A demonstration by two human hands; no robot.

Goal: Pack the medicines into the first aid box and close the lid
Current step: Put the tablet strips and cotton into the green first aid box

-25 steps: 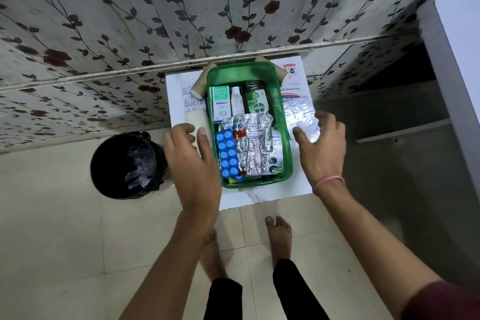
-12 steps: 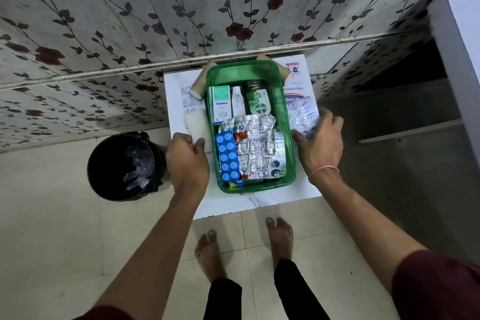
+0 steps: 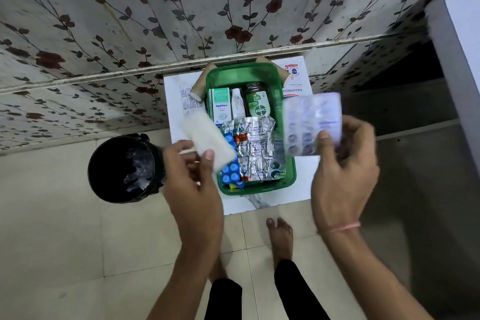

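A green first aid box (image 3: 290,179) stands open on a small white table (image 3: 272,201). Inside lie an Optibex carton (image 3: 221,106), a white tube (image 3: 237,106), a Dettol bottle (image 3: 257,103), a blue blister strip (image 3: 230,172) and silver foil strips (image 3: 255,148). My left hand (image 3: 193,176) holds a white gauze roll (image 3: 207,139) above the box's left edge. My right hand (image 3: 342,176) holds a silver tablet strip (image 3: 311,122) upright over the box's right edge. No lid is visible.
A black bin (image 3: 124,167) stands on the floor left of the table. Two cardboard tubes (image 3: 201,85) and a white carton (image 3: 297,80) lie behind the box near the floral wall. A pale cabinet (image 3: 465,59) rises on the right. My bare feet (image 3: 280,239) stand below the table.
Both hands closed on items beside the box and lifted them: the left raised the gauze roll from the table, the right raised the tablet strip. Both now hover over the box edges.
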